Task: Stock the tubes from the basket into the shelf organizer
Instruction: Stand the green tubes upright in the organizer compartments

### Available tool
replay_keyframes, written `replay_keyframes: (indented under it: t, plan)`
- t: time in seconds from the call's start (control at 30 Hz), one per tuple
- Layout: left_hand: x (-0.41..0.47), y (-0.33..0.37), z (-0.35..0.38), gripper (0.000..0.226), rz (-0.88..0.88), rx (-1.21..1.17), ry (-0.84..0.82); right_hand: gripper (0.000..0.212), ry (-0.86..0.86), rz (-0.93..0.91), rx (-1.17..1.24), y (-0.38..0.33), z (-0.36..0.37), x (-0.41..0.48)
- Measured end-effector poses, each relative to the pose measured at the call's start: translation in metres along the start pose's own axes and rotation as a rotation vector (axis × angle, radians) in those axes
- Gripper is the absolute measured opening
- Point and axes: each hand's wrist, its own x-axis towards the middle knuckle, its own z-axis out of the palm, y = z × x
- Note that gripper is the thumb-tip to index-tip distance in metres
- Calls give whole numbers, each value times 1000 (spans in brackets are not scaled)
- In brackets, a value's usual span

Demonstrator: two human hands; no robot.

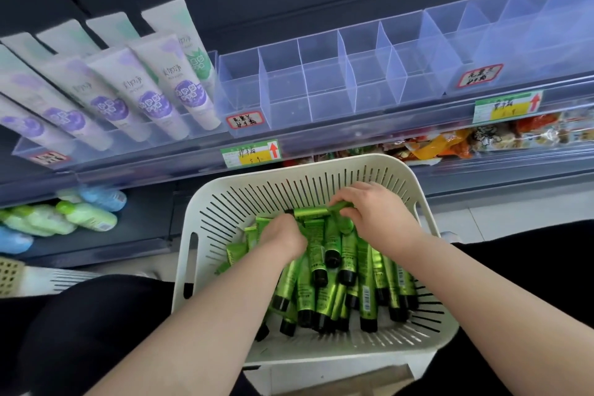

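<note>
A white slotted basket [225,202] sits low in the middle and holds several green tubes [366,280] with black caps. My left hand [283,235] reaches into the pile, its fingers curled down among the tubes; what they hold is hidden. My right hand [373,212] grips a green tube [340,206] at the far side of the pile. Above the basket, on the shelf, stands a clear organizer [321,80] of empty square compartments.
Tall white and purple tubes [154,90] stand in the organizer section at left. Price tags [250,154] hang on the shelf rail. Snack packets [450,145] lie on the lower shelf at right, pale bottles [86,215] at lower left. My dark-clothed legs flank the basket.
</note>
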Motion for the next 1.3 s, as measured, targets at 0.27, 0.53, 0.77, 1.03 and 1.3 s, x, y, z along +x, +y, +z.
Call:
replay_keyframes:
  t: [0.27,0.53,0.77,1.03,1.3]
  plan:
    - [-34,-3,-29,18,294,-118,99,27,23,-3,-52,-17,-26,-10]
    - [-81,44,-106,28,578,-427,422,29,292,-54,-176,-45,-103,-16]
    - [-111,93,-186,27,682,-782,632,24,532,-7,-230,-52,-185,9]
    - [-100,122,-235,23,671,-820,832,22,686,4,-146,-40,-228,73]
    - [-66,147,-260,24,696,-793,864,28,538,63,-155,-13,-221,138]
